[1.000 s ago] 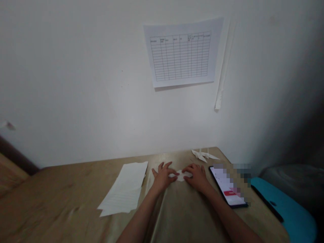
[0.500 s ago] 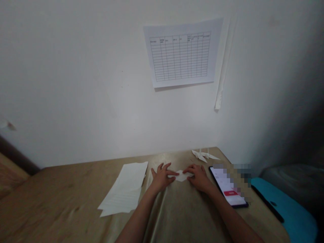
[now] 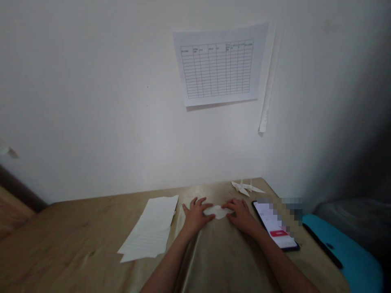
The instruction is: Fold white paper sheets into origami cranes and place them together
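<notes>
A small piece of folded white paper [image 3: 218,212] lies flat on the table between my two hands, its ends reaching to left and right. At its left end is my left hand [image 3: 196,213], fingers spread, with the index finger and thumb apart around the paper's edges. My right hand [image 3: 239,212] has its index finger and thumb on the right end, and the other fingers are bent. Past my right hand stand folded white paper cranes [image 3: 242,188].
White paper sheets [image 3: 152,228] lie to the left on the brown table [image 3: 76,236]. A phone [image 3: 271,224] with a lit screen is right of my right forearm. A blue seat [image 3: 351,248] stands by the table's right edge. A printed chart [image 3: 220,67] hangs on the wall.
My left fingertips have slid outward from the paper's middle to its left end, and more of the paper shows between the hands. My right hand has hardly moved.
</notes>
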Motion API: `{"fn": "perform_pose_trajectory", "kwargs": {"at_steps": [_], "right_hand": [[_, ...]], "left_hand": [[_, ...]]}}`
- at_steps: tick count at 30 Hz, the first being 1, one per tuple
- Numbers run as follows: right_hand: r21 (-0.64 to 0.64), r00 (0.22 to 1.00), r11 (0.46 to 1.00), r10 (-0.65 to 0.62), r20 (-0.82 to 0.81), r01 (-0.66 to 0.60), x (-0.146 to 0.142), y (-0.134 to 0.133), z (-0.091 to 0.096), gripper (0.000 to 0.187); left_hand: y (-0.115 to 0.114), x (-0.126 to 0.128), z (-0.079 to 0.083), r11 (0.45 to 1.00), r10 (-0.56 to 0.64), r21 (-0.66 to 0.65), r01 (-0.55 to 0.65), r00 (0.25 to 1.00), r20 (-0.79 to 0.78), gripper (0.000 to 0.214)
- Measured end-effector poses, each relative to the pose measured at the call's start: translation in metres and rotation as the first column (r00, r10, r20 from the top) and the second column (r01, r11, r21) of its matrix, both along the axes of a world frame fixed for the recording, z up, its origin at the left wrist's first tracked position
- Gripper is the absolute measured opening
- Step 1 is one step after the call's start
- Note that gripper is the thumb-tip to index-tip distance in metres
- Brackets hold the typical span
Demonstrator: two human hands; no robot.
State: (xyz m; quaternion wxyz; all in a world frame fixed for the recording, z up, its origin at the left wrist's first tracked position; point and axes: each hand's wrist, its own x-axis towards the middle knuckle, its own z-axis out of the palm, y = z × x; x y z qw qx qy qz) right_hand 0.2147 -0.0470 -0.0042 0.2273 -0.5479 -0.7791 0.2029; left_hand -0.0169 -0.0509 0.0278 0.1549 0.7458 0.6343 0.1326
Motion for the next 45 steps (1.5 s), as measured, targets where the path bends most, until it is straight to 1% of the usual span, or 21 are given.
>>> {"fn": "perform_pose_trajectory", "kwargs": {"at_steps": [7, 14, 17, 22, 28, 35, 38, 41, 45], "right_hand": [[0.053, 0.999, 0.998, -0.039, 0.017, 0.038, -0.003, -0.003, 0.0, 0.044], [0.17, 0.998, 0.983, -0.062, -0.025, 0.065, -0.004, 0.003, -0.007, 0.029], [0.199, 0.996, 0.976, -0.074, -0.057, 0.084, -0.004, 0.005, -0.009, 0.024], [0.211, 0.992, 0.973, -0.069, -0.108, 0.091, -0.005, 0.003, -0.004, 0.019], [0.206, 0.992, 0.974, -0.073, -0.107, 0.094, -0.006, 0.002, 0.004, 0.016], [0.292, 0.988, 0.951, -0.061, -0.145, 0.101, -0.005, 0.0, 0.008, 0.018], [0.333, 0.991, 0.94, -0.042, -0.125, 0.081, -0.004, -0.002, 0.01, 0.017], [0.358, 0.996, 0.932, -0.024, -0.087, 0.054, -0.004, -0.004, 0.013, 0.017], [0.355, 1.0, 0.935, -0.027, -0.004, 0.027, -0.003, -0.006, 0.015, 0.016]], "left_hand": [[0.001, 0.005, -0.003, 0.999, -0.001, 0.042, -0.001, 0.999, 0.048, 0.035], [0.0, 0.007, -0.005, 0.987, -0.07, 0.15, 0.055, 0.993, 0.095, 0.036], [-0.001, 0.009, -0.006, 0.985, -0.086, 0.162, 0.066, 0.989, 0.119, 0.032], [-0.001, 0.01, -0.008, 0.982, -0.097, 0.176, 0.073, 0.986, 0.137, 0.026], [-0.001, 0.01, -0.01, 0.971, -0.121, 0.223, 0.089, 0.983, 0.136, 0.023], [-0.002, 0.011, -0.005, 0.957, -0.135, 0.277, 0.087, 0.978, 0.158, 0.016], [-0.002, 0.01, -0.005, 0.945, -0.147, 0.312, 0.093, 0.977, 0.157, 0.011], [-0.002, 0.009, -0.005, 0.937, -0.166, 0.33, 0.112, 0.976, 0.141, 0.012], [-0.002, 0.009, -0.005, 0.946, -0.18, 0.294, 0.138, 0.976, 0.12, 0.015]]}}
